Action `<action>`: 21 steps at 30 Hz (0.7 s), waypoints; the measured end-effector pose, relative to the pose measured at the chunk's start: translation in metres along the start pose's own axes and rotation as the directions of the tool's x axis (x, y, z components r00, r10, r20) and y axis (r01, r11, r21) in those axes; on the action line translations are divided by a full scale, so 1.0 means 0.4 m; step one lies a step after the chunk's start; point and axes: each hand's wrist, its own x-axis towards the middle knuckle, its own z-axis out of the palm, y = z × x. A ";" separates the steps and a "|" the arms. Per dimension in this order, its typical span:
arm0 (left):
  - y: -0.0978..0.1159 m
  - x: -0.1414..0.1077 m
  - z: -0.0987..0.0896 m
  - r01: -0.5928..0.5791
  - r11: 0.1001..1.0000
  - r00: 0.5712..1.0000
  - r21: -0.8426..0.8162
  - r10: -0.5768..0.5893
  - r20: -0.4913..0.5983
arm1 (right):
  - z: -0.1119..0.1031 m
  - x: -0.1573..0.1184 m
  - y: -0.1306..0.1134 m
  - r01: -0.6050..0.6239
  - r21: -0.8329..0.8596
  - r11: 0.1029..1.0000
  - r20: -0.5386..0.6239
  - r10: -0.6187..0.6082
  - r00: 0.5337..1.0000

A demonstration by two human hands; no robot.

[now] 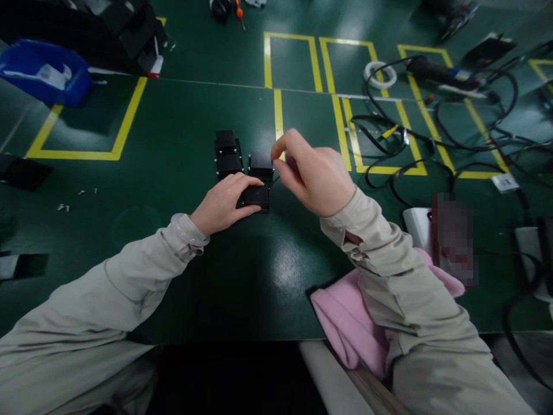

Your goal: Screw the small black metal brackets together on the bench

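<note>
Blue bin [47, 72] seen at far left; small screws [64, 207] scattered on tabletop [242, 276]. Black boxes [228, 161] set just beyond left hand [224, 202], by whose half-curled fingers small box [254, 197] is gripped on tabletop. Thin rod [275, 180] pinched near that box's corner by nearly closed fingers of right hand [318, 178]. Pink cloth [345, 317] bunched under right sleeve [389, 265].

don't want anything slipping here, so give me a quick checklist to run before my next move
1. Black block steadied: ok, the left hand grips it between fingers and thumb.
2. Thin dark rod held: ok, the right hand appears to pinch it.
3. Rod's tip seated at the block: cannot tell, too small.
4. Loose metal pieces away from the hands: ok, they lie off to the left.
5. Pink cloth fully on the table: not ok, it overhangs the near edge.
</note>
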 end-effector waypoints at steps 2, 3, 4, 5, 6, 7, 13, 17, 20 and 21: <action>0.001 0.000 -0.001 -0.003 1.000 1.000 -0.003 0.003 -0.003 | -0.002 0.000 -0.001 0.002 0.015 1.000 0.003 -0.002 1.000; 0.001 0.000 -0.001 -0.006 1.000 1.000 -0.005 0.006 -0.005 | -0.003 -0.001 -0.001 0.002 0.023 1.000 0.006 -0.002 1.000; 0.001 0.000 -0.001 -0.008 1.000 1.000 -0.005 0.008 -0.006 | -0.003 0.000 -0.002 0.001 0.028 1.000 0.010 -0.002 1.000; 0.001 0.000 0.000 -0.006 1.000 1.000 -0.004 0.006 -0.006 | -0.004 0.000 -0.002 0.001 0.028 1.000 0.011 -0.001 1.000; 0.001 0.000 0.000 -0.002 1.000 1.000 -0.002 0.002 -0.005 | -0.004 0.000 -0.002 0.001 0.026 1.000 0.009 -0.001 1.000; 0.001 0.001 0.000 0.004 1.000 1.000 -0.001 -0.004 -0.004 | -0.003 0.000 -0.002 0.003 0.021 1.000 0.005 -0.003 1.000; 0.002 0.001 -0.001 0.009 1.000 1.000 -0.008 -0.009 0.009 | 0.001 0.001 0.001 0.018 0.036 0.999 -0.008 -0.018 1.000; -0.001 0.000 0.001 0.005 1.000 1.000 -0.008 -0.005 0.000 | -0.002 0.002 -0.002 0.006 0.048 0.999 0.016 -0.007 1.000; -0.002 0.000 0.002 -0.002 1.000 1.000 -0.005 0.002 -0.008 | -0.001 0.001 -0.003 0.005 0.035 0.999 0.013 -0.006 1.000; -0.001 0.000 0.002 -0.004 1.000 1.000 -0.005 0.004 -0.009 | -0.001 0.001 -0.003 0.009 0.034 0.999 0.006 -0.009 1.000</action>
